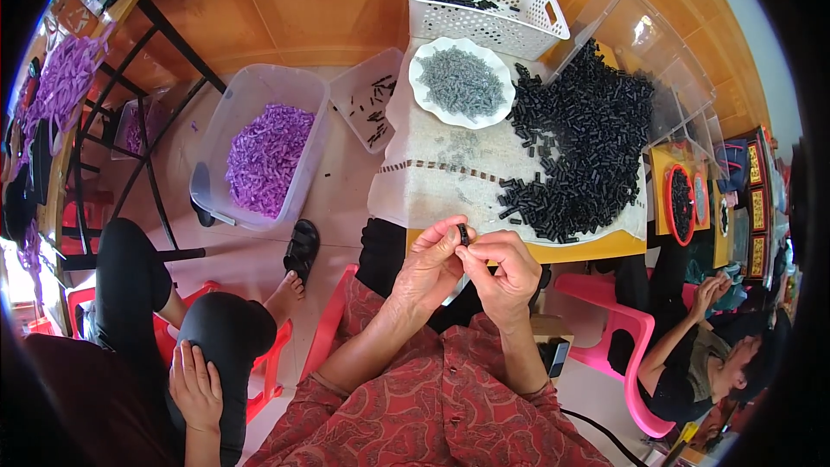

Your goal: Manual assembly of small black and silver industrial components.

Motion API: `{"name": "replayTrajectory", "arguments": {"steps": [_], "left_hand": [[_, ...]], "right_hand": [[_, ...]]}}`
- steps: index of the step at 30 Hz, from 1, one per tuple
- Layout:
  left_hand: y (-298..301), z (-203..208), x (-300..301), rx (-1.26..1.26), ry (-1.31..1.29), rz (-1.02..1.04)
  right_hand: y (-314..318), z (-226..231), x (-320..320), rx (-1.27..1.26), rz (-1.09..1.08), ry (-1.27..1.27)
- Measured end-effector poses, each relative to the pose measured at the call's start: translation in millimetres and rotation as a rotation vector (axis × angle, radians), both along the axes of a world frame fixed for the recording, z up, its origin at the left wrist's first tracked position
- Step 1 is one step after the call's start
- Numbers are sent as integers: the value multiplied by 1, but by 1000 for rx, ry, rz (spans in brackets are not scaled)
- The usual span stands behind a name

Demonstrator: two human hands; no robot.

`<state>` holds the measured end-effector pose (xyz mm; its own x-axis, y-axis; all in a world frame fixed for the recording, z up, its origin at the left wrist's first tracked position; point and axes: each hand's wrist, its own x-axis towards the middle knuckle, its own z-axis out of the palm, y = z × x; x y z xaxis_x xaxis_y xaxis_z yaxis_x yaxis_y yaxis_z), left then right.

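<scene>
In front of my chest, near the table's front edge, my two hands meet. My left hand (429,266) pinches a small black plastic piece (463,233) between thumb and fingers. My right hand (503,275) is closed too, its thumb and forefinger on the lower end of the same piece. Beyond them a big pile of short black pieces (579,138) covers the right of the cloth-covered table (415,195). A white scalloped plate (424,102) heaped with small clear-grey parts (462,82) stands left of the pile. A few more clear parts lie loose on the cloth.
At the back, a white perforated basket (484,26) holds some black pieces. A clear bin (683,56) lies tipped behind the pile. On the floor to the left stands a tub (317,151) of purple strips (270,160). Seated people flank me, one person's hand (195,385) resting on a knee.
</scene>
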<state>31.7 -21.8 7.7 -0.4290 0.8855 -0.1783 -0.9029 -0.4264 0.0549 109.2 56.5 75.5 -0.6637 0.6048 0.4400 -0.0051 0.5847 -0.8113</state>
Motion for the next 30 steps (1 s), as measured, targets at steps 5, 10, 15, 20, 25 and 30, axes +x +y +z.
{"name": "replayTrajectory", "arguments": {"steps": [5,10,15,20,25,30], "left_hand": [[0,1,-1,19,43,-2],[0,5,-1,-10,76,2],[-1,4,-3,-42,170,28],[-3,5,-4,-50,230,55],[-1,7,-3,-74,199,43],[-2,9,-5,9,97,-1]], "right_hand": [[2,-4,1,10,18,18],[3,-3,1,16,10,46],[4,5,1,57,24,-4],[5,7,-1,88,47,-48],[13,-1,-2,129,62,-24],[15,5,-4,174,12,-50]]}}
